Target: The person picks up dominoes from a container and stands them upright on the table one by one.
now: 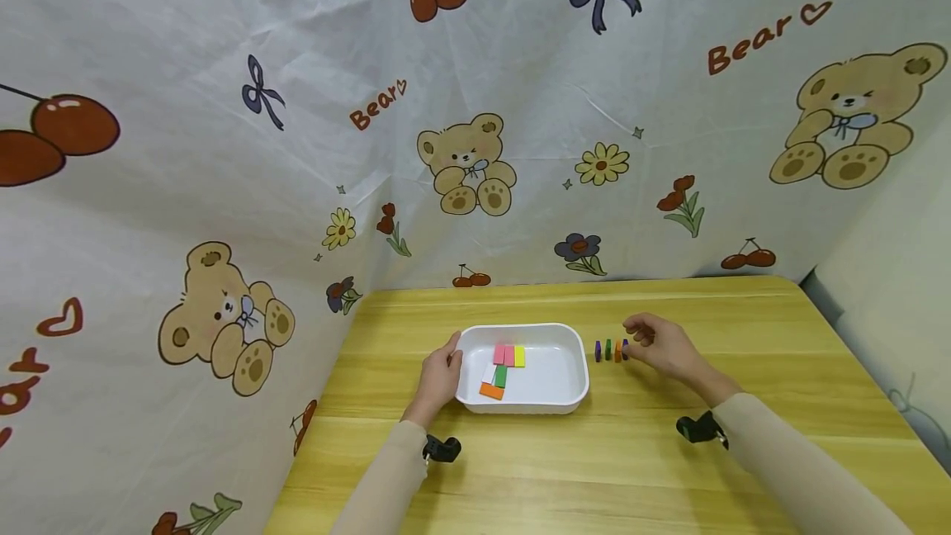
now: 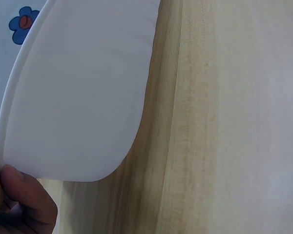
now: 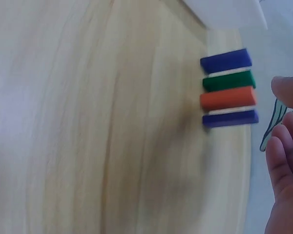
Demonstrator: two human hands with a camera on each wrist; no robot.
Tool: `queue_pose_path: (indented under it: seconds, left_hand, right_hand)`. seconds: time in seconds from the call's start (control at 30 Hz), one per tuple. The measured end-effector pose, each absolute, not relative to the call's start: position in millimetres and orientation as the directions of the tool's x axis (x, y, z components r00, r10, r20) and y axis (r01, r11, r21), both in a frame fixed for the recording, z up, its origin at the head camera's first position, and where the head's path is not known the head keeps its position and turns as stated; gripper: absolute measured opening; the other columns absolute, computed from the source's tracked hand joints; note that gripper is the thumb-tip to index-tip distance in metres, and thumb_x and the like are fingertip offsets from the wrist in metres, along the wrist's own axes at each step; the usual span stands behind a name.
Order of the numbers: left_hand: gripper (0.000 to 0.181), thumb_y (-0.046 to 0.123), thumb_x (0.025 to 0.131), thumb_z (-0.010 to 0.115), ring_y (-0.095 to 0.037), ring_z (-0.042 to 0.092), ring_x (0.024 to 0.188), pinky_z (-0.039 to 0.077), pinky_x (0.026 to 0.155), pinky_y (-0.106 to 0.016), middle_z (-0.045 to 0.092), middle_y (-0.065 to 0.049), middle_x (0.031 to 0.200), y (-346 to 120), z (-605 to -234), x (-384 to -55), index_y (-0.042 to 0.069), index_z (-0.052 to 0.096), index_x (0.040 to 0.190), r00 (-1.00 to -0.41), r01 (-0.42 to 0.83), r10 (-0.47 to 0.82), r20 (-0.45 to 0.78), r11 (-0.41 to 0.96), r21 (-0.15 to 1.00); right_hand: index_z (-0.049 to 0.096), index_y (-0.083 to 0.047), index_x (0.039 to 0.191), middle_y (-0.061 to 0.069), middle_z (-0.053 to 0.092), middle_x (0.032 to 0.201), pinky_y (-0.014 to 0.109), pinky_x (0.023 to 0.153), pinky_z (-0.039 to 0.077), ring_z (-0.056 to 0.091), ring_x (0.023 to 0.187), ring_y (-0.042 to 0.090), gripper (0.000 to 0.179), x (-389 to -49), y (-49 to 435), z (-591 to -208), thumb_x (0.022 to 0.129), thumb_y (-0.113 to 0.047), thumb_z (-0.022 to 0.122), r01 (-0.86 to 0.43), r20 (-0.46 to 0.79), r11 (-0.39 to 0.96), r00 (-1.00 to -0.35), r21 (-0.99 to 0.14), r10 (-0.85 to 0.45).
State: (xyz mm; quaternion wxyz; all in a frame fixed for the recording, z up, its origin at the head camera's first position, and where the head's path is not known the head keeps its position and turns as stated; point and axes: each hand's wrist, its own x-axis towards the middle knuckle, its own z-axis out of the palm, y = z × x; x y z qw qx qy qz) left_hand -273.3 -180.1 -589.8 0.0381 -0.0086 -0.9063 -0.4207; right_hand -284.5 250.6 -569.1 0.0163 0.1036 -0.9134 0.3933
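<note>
My left hand (image 1: 438, 378) grips the left end of a white plastic tray (image 1: 550, 409), with the thumb (image 2: 27, 190) at its rim. Several coloured domino blocks lie flat inside, among them a yellow block (image 1: 519, 356), a green block (image 1: 501, 376) and an orange block (image 1: 492, 391). Right of the tray, more blocks stand on edge in a short row: a purple block (image 3: 227, 61), a green block (image 3: 229, 81), an orange block (image 3: 228, 99) and another purple block (image 3: 230, 119). My right hand (image 1: 664, 345) hovers at the row's right end, thumb and fingers apart with nothing between them.
Everything stands on a wood-grain table (image 1: 550, 477). A cloth (image 1: 520, 64) printed with bears hangs behind it and along its left side. Dark straps with small devices, such as the right wrist device (image 1: 698, 428), sit on both wrists.
</note>
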Motion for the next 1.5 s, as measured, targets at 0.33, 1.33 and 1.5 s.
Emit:
queue_pose_path:
  seconds: [0.33,1.33,1.5]
  left_hand:
    - [0.045,0.017,0.109,0.051,-0.033,0.057,0.135,0.053,0.105,-0.048,0.056,-0.018,0.15,-179.7,-589.1,-273.1,0.009,0.05,0.154,-0.997,0.047,-0.016,0.075,0.647,0.761]
    - [0.045,0.018,0.109,0.051,-0.029,0.06,0.13,0.055,0.103,-0.046,0.057,-0.018,0.15,-179.5,-587.8,-274.2,0.011,0.05,0.154,-0.998,0.03,-0.025,0.061,0.641,0.767]
    - [0.045,0.018,0.109,0.052,-0.029,0.061,0.13,0.056,0.102,-0.046,0.057,-0.018,0.149,-179.0,-586.8,-273.4,0.012,0.05,0.154,-0.998,0.029,-0.027,0.061,0.646,0.763]
  right_hand:
    - [0.066,-0.003,0.119,0.02,0.069,0.115,0.027,0.078,0.054,0.063,0.096,0.025,0.032,-285.9,229.8,-555.6,0.091,-0.012,0.078,-0.211,0.119,0.632,-0.975,-0.746,-0.185]
    - [0.068,-0.004,0.116,0.011,0.07,0.106,0.023,0.077,0.053,0.061,0.091,0.022,0.032,-281.9,160.2,-534.4,0.088,-0.013,0.082,-0.3,0.125,0.543,-0.934,-0.785,-0.336]
    - [0.068,-0.005,0.115,0.011,0.07,0.106,0.023,0.077,0.053,0.061,0.092,0.02,0.032,-281.9,144.9,-534.0,0.088,-0.012,0.082,-0.308,0.116,0.527,-0.924,-0.792,-0.365]
